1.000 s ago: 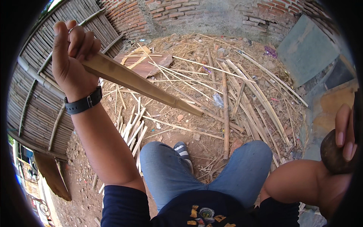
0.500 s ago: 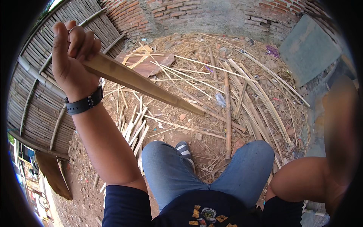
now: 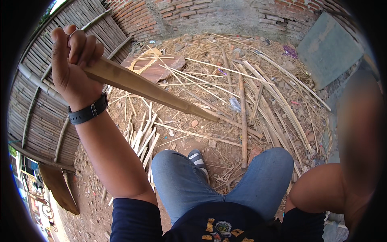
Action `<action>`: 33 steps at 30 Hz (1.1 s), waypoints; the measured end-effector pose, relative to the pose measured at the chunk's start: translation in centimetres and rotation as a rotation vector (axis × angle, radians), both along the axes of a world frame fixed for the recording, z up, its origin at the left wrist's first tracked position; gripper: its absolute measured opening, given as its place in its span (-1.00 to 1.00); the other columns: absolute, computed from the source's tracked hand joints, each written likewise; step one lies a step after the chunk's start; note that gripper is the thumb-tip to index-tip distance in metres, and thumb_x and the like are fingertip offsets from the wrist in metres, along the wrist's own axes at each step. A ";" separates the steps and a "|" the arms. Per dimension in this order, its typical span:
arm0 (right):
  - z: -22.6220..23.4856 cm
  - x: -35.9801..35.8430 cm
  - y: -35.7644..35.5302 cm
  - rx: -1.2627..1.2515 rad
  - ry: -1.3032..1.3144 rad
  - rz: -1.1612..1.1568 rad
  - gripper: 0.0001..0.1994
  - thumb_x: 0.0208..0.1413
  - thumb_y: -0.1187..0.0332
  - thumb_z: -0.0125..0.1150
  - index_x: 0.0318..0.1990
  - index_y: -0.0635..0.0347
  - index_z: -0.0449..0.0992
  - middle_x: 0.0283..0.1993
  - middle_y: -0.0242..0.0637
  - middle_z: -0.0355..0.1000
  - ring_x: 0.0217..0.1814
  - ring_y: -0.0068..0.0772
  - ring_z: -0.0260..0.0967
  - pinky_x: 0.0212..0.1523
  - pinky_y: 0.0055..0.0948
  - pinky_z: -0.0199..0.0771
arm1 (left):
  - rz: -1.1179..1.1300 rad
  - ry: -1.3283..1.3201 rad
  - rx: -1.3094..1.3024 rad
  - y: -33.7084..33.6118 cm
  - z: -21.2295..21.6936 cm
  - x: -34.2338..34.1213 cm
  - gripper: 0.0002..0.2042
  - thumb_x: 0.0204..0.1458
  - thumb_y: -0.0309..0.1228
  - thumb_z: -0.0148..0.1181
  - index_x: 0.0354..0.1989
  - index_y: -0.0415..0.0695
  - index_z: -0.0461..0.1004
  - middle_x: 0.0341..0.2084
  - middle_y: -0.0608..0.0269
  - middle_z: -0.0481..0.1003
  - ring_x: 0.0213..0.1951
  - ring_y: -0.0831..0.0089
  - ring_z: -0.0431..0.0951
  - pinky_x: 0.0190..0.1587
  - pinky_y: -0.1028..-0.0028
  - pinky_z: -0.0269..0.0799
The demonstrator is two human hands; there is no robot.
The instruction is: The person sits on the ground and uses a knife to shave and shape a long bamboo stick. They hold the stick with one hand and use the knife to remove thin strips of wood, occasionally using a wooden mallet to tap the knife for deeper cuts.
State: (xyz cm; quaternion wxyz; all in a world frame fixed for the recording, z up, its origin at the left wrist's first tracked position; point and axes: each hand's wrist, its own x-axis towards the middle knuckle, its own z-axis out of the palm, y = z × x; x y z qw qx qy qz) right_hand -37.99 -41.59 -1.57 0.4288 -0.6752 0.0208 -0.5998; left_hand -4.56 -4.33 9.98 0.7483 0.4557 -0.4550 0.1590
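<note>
My left hand, with a black watch on its wrist, is raised at the upper left. Its fingers are wrapped round one end of a long split bamboo strip. The strip slopes down to the right, and its far end overlaps the sticks on the ground; whether it touches them I cannot tell. At the right edge my bent right arm is lifted close to the camera. Its upper part, toward my right hand, is a blurred dark shape, so the fingers and anything in them cannot be made out.
Thin bamboo strips and a round pole litter the dirt ahead. Pale slats are heaped beside my left knee. A brown board lies farther off. Around stand a bamboo fence, a brick wall and a grey-green panel.
My left hand has shifted slightly left and down, with the bamboo strip still in it. The blurred right forearm has moved up a little.
</note>
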 end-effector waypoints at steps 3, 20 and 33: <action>-0.1 -0.2 -0.1 0.001 0.004 -0.004 -0.32 0.04 -0.03 0.17 0.15 0.32 0.18 -0.37 -0.26 0.28 -0.59 -0.60 0.19 -0.56 -0.58 0.25 | -0.001 -0.003 0.005 0.0 0.1 -0.1 -0.64 0.19 -0.14 0.16 -0.16 -0.24 0.35 -0.68 0.53 0.11 -0.64 0.71 0.05 -0.54 0.63 0.01; -0.1 -0.5 -0.3 -0.002 0.017 -0.018 -0.35 0.06 0.04 0.21 0.16 0.34 0.20 -0.35 -0.29 0.29 -0.58 -0.64 0.19 -0.56 -0.61 0.25 | 0.004 0.009 -0.001 0.3 0.1 0.1 -0.63 0.18 -0.14 0.18 -0.16 -0.26 0.35 -0.67 0.51 0.12 -0.64 0.70 0.05 -0.54 0.63 0.01; 0.0 -0.5 0.2 -0.014 0.016 -0.016 -0.37 0.08 0.10 0.24 0.17 0.35 0.22 -0.34 -0.31 0.30 -0.58 -0.68 0.19 -0.56 -0.63 0.25 | 0.003 -0.008 0.005 0.3 0.0 0.0 -0.63 0.17 -0.15 0.19 -0.15 -0.25 0.35 -0.66 0.51 0.13 -0.63 0.70 0.06 -0.54 0.63 0.02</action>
